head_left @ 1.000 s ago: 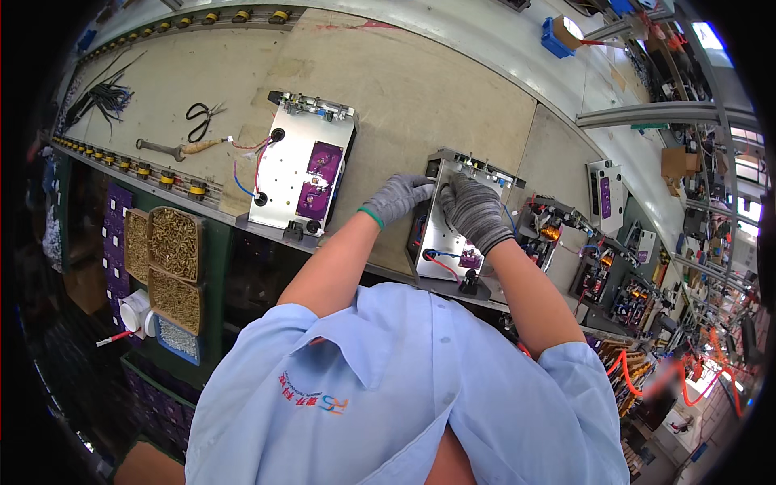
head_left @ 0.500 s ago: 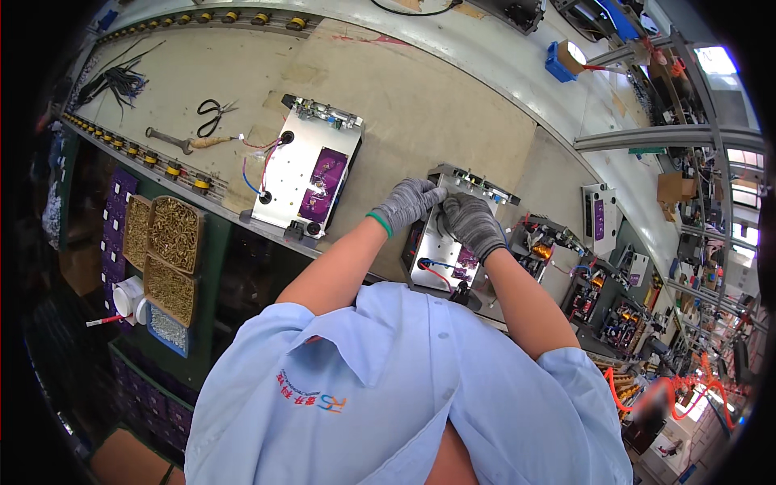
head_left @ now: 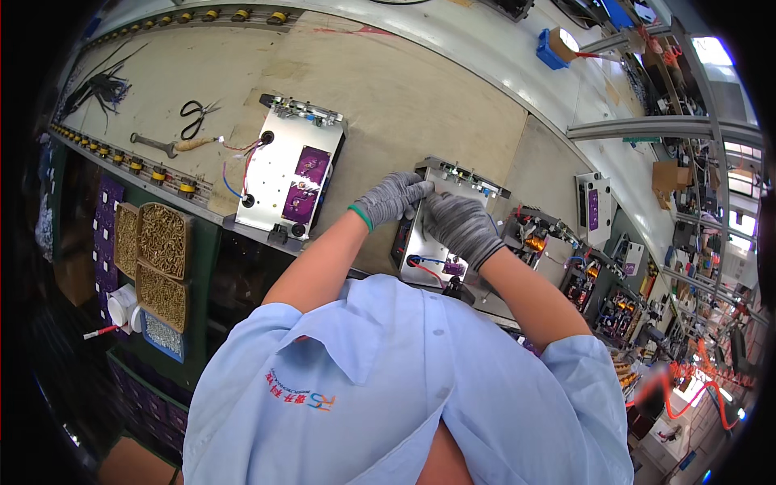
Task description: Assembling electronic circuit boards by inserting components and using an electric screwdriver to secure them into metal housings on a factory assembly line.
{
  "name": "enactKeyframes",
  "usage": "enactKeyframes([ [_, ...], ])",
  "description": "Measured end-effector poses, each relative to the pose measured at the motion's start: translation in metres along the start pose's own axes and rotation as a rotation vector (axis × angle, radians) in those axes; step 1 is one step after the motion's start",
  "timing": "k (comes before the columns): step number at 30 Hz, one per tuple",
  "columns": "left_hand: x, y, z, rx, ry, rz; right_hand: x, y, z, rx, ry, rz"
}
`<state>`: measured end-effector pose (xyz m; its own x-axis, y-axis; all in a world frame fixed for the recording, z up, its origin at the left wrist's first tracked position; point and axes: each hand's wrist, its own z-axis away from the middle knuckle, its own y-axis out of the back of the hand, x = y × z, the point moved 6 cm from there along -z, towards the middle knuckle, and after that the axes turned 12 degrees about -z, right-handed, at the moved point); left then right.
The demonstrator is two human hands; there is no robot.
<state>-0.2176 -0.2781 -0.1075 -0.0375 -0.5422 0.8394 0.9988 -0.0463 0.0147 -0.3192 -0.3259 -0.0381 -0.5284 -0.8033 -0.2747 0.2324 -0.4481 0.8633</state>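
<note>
My left hand (head_left: 394,198), in a grey knit glove with a green cuff, is closed at the upper left of a silver metal-cased unit (head_left: 422,246). My right hand (head_left: 462,226), also gloved, reaches over the unit's top with its fingers pinched near my left fingertips. Whatever is between the fingers is hidden or too small to name. Along the unit's far edge runs a strip of connectors (head_left: 467,176). At its near end show red and blue wires and a purple board (head_left: 455,265), partly covered by my right hand and forearm.
A similar silver unit (head_left: 279,174) lies to the left. Beyond it are scissors (head_left: 196,118), a wrench (head_left: 153,144) and black cables (head_left: 101,87). Trays of brass-coloured screws (head_left: 164,240) stand lower left. Several open units with copper coils (head_left: 536,241) line the right side.
The whole view has shifted slightly, so the bench things sit further left and up. My right hand has turned a little, its fingertips now close against my left fingertips.
</note>
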Motion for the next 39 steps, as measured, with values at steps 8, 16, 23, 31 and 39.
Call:
enactKeyframes([
  [8,-0.001,0.004,-0.005,0.003,0.008,-0.030,0.019,0.018,0.021,0.065,-0.401,-0.393],
  [16,0.006,0.006,-0.008,-0.004,0.015,-0.159,0.016,0.013,0.008,-0.077,-0.151,-0.329],
  [23,0.022,0.004,-0.002,0.010,0.035,-0.257,0.062,-0.025,0.058,-0.031,-0.338,-1.469],
  [31,0.046,0.021,0.010,0.323,-0.018,-0.860,0.048,0.019,0.087,0.237,-0.170,-1.763],
  [39,0.077,-0.035,0.035,0.140,-0.410,-1.146,0.040,0.054,0.085,0.516,-0.052,-0.914],
])
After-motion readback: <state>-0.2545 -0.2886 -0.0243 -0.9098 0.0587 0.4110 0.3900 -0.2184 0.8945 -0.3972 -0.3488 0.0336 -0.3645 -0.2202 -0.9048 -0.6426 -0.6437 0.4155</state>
